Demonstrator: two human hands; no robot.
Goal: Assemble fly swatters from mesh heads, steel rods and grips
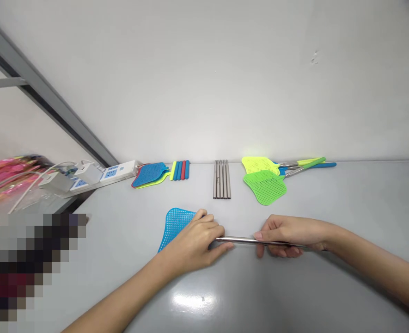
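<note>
A blue fly swatter head (pixel 177 224) lies under and behind my left hand (pixel 204 236), whose fingers are closed where the head meets a metal rod. The silver rod (pixel 242 239) runs level to the right, its joint at the head covered by my left fingers. My right hand (pixel 283 236) is closed around the rod farther along, thumb on top. The rod's right end passes beneath my right wrist. Both hands are just above the grey table (pixel 149 296).
At the back lie stacked swatter heads (pixel 151 173), several coloured grips (pixel 179 170), several metal rods (pixel 222 179), and assembled swatters, a green one (pixel 265 187) in front. A power strip (pixel 119 171) with white plugs stands at the left edge, near pink plastic packaging (pixel 10 178).
</note>
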